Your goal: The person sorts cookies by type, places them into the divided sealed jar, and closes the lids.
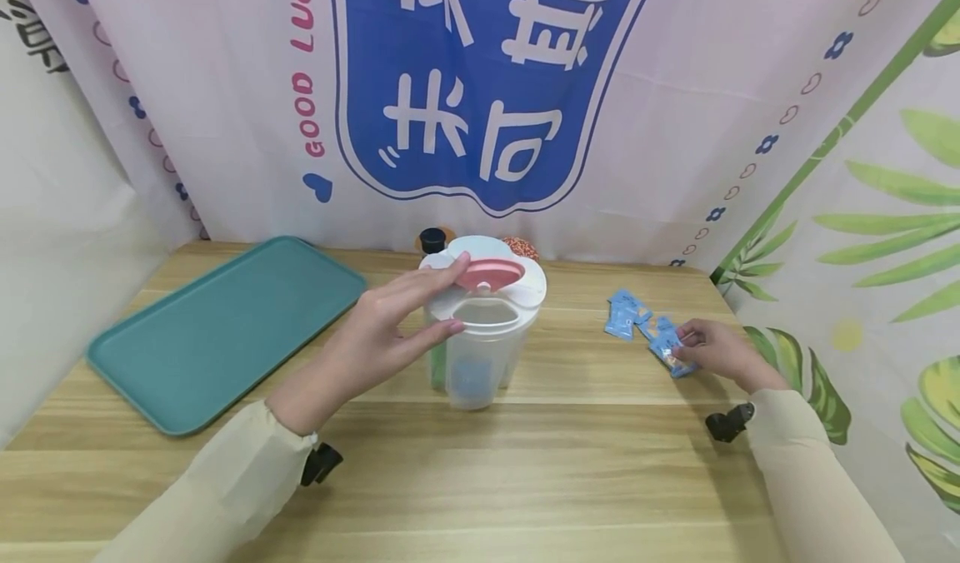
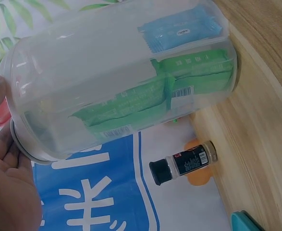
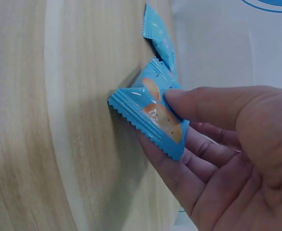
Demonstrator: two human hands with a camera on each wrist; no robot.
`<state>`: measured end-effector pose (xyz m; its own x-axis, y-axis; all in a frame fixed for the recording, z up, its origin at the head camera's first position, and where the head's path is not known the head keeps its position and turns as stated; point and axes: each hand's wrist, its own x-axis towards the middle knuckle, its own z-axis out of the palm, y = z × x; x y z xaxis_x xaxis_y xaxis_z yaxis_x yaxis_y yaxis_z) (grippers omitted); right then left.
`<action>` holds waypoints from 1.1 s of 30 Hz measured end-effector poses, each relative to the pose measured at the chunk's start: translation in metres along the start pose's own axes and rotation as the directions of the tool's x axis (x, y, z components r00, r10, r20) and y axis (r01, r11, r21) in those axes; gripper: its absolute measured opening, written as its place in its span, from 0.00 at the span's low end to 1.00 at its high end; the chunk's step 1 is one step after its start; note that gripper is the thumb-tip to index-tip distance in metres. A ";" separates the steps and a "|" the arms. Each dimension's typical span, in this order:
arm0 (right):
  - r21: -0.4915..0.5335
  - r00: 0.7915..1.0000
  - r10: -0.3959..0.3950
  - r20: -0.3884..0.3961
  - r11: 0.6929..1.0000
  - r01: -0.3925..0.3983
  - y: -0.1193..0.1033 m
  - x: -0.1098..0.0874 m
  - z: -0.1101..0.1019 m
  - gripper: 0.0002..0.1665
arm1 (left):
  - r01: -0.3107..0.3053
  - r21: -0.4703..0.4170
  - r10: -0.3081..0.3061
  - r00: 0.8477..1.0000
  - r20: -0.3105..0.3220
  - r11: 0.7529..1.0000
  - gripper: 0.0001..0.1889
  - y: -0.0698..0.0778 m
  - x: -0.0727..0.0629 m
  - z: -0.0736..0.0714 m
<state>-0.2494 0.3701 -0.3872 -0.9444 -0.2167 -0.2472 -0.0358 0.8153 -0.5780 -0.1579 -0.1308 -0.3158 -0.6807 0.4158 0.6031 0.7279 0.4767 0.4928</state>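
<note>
A clear plastic storage canister (image 1: 487,346) stands upright mid-table, its white lid (image 1: 530,284) fitted with a pink flap (image 1: 495,274); one opening in the lid is uncovered. My left hand (image 1: 367,334) rests on the lid, fingers and thumb fairly straight. Through the canister wall, the left wrist view shows green packets (image 2: 126,108) in one compartment and a blue packet (image 2: 181,30) in another. At the right, my right hand (image 1: 720,351) pinches a small blue cracker packet (image 3: 150,113) between thumb and fingers, low over the table. More blue packets (image 1: 621,315) lie just beyond it.
On the left of the wooden table (image 1: 480,480) lies a teal tray (image 1: 232,330). Behind the canister are a small black-capped bottle (image 2: 191,160) and a round reddish speckled item (image 1: 521,248), partly hidden. A printed cloth (image 1: 247,113) hangs along the back edge.
</note>
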 end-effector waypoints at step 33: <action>0.329 0.886 -0.329 -0.327 0.839 0.433 -0.145 -0.022 -0.001 0.09 | 0.023 0.008 -0.024 0.999 0.022 1.000 0.38 0.001 0.001 -0.002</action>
<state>-0.2233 0.2569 -0.2972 -0.9319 -0.2842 0.2256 -0.3314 0.4137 -0.8480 -0.1573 -0.1315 -0.3135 -0.6993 0.4211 0.5776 0.7111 0.4926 0.5017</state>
